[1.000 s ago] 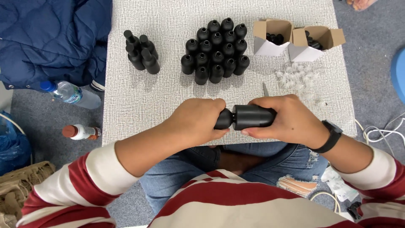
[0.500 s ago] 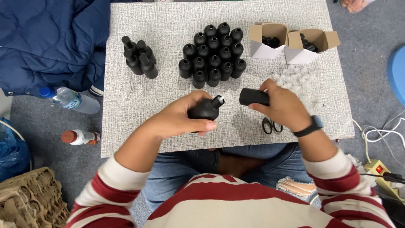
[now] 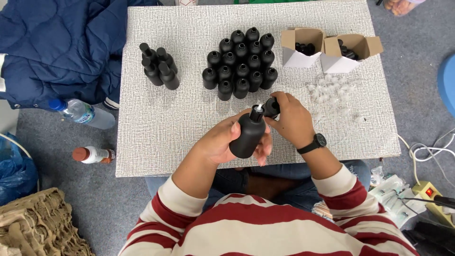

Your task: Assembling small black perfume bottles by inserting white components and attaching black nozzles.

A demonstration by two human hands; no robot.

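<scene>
My left hand (image 3: 222, 142) grips a matte black bottle (image 3: 247, 135) by its body, tilted with the neck pointing up and away from me. A small white piece shows at the bottle's mouth. My right hand (image 3: 290, 118) holds a black cap (image 3: 271, 107) right beside the neck. Just beyond stands a cluster of several black bottles (image 3: 241, 64) without tall tops. Several black bottles with taller tops (image 3: 159, 66) stand at the table's left.
Two open cardboard boxes (image 3: 299, 47) (image 3: 348, 52) hold small black parts at the back right. Small clear plastic pieces (image 3: 329, 92) lie scattered beside my right hand. Off the grey table (image 3: 156, 132): a blue jacket (image 3: 57, 47), two drink bottles (image 3: 83, 113) (image 3: 92, 154), a power strip (image 3: 433, 196).
The bottle and cap, joined a second ago, were pulled apart. My right hand went out toward the clear pieces and came back; the cap now sits next to the bottle's neck.
</scene>
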